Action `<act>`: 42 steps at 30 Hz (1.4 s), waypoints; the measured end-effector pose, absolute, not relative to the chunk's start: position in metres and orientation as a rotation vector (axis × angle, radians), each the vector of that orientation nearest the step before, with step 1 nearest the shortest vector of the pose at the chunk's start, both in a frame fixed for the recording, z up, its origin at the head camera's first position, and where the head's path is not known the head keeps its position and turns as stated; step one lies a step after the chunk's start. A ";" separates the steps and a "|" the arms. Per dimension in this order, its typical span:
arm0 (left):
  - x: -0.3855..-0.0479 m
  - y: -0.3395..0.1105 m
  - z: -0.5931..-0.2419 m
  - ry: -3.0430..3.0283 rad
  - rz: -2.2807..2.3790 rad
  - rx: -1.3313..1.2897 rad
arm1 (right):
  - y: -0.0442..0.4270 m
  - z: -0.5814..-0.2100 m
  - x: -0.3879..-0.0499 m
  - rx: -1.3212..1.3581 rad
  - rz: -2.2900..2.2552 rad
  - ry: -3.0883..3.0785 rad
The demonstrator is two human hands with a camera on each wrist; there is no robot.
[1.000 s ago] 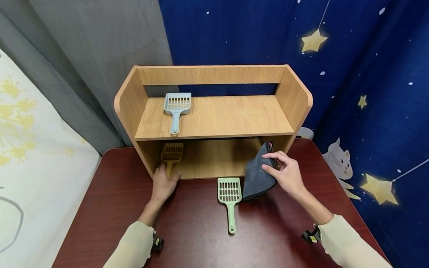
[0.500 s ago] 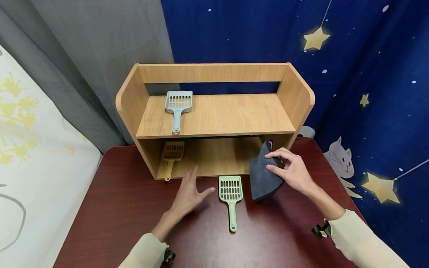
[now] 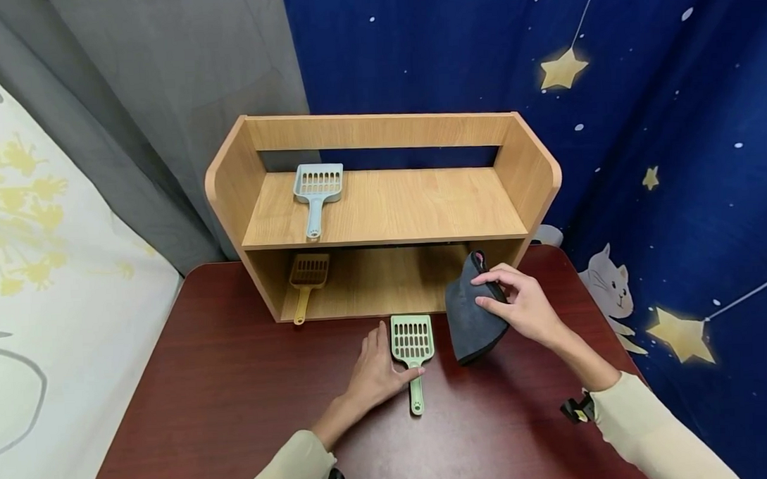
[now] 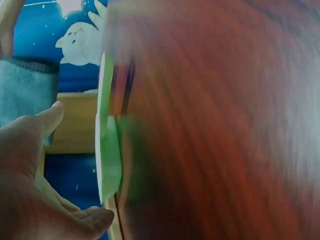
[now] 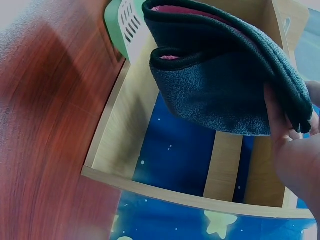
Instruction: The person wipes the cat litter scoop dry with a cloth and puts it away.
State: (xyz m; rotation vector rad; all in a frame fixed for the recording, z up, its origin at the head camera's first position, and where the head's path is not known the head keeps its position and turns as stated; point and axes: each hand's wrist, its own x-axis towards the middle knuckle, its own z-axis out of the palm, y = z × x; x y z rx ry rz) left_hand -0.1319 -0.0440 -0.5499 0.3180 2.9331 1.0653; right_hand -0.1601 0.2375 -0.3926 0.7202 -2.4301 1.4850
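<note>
my left hand (image 3: pixel 375 372) hovers low with its fingers straight and thumb spread, grasping nothing. just beside it, at two o'clock, the green scoop (image 3: pixel 413 362) lies flat on the dark red table (image 3: pixel 237 400), slotted head toward twelve, handle toward six. my thumb crosses over the handle; i can't tell whether it touches. from my right hand (image 3: pixel 525 308) that scoop is near, between eight and nine o'clock. this hand pinches the folded grey cloth (image 3: pixel 471 312) between thumb and fingers, and the cloth hangs at nine o'clock from it. the wooden shelf unit (image 3: pixel 389 207) stands at twelve. between ten and eleven from my left hand, the yellow scoop (image 3: pixel 304 295) lies in the lower compartment, its handle end at the front edge. at eleven, farther off, the blue scoop (image 3: pixel 316 199) rests on the upper board.
</note>
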 end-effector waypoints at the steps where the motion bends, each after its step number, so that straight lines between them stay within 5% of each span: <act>1: -0.131 -0.041 -0.552 2.937 1.054 0.316 | 0.238 -0.393 -0.160 0.724 1.482 -2.430; 17: -0.133 -0.022 -0.565 3.009 0.911 0.334 | 0.236 -0.398 -0.160 0.717 1.490 -2.416; 42: -0.140 -0.061 -0.566 3.010 0.916 0.471 | 0.242 -0.404 -0.162 0.725 1.550 -2.367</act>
